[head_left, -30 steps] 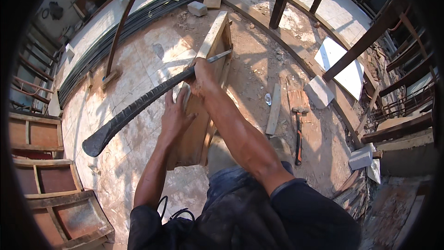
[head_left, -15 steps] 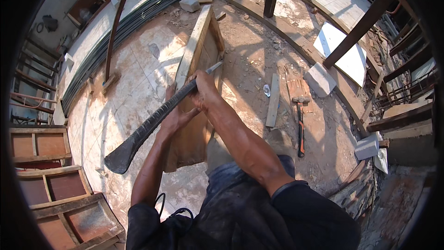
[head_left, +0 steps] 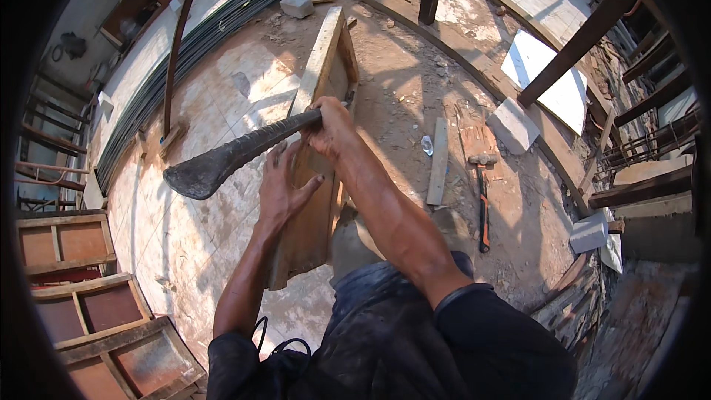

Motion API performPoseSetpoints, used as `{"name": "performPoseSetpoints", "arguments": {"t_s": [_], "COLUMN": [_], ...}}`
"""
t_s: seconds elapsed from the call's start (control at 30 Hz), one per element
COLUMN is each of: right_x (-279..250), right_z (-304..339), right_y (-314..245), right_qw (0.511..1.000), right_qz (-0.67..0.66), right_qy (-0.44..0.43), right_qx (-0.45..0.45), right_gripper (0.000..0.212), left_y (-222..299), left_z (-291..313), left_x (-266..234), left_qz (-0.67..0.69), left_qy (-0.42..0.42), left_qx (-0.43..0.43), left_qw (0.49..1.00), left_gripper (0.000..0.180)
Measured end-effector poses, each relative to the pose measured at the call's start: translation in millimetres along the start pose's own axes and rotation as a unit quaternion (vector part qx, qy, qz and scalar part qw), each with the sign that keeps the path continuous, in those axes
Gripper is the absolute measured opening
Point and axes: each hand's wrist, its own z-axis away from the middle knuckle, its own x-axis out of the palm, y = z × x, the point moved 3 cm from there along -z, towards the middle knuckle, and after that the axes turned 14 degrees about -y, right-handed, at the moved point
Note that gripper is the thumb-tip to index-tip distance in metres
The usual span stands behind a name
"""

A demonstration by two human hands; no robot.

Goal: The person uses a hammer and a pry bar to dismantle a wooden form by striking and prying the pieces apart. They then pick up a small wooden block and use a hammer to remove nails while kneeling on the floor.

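My right hand is wrapped round the narrow part of a long black bar-like tool with a ribbed, wrapped shaft and a broad flared end. That flared end points left; the other end is hidden behind the hand. Under both hands, a wooden framed panel stands on its edge in front of my legs. My left hand is open beside the panel, fingers and thumb spread, just below the tool's shaft. Whether its fingertips touch the panel I cannot tell.
A hammer with an orange and black handle lies on the dirty floor at right, by a wooden strip. Pale blocks and dark slanting posts stand beyond. Long rods lie at far left, framed panels at near left.
The tool's flared end has swung upward, bringing the shaft closer to level. My right hand has risen slightly. My left hand has come off the panel's top edge and spread its fingers.
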Motion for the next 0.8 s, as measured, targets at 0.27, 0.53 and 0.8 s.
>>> {"name": "performPoseSetpoints", "arguments": {"t_s": [0.27,0.53,0.8], "right_x": [5.3,6.8,9.8], "right_z": [20.6,20.7,24.7], "right_y": [-0.3,-6.6,-14.8], "right_qw": [0.999,0.999,0.999], "right_qz": [-0.027,-0.037,-0.001], "right_qy": [0.025,0.017,-0.003], "right_qx": [-0.022,-0.030,-0.039], "right_gripper": [0.006,0.005,0.006], "left_y": [1.5,5.5,2.9], "left_z": [-0.1,1.9,4.9], "left_x": [0.4,3.1,-1.9], "left_qz": [0.000,-0.004,0.105], "left_qy": [-0.016,-0.021,-0.029], "left_qx": [0.010,-0.005,0.009], "left_qw": [1.000,1.000,0.994], "left_gripper": [0.088,0.089,0.104]}}
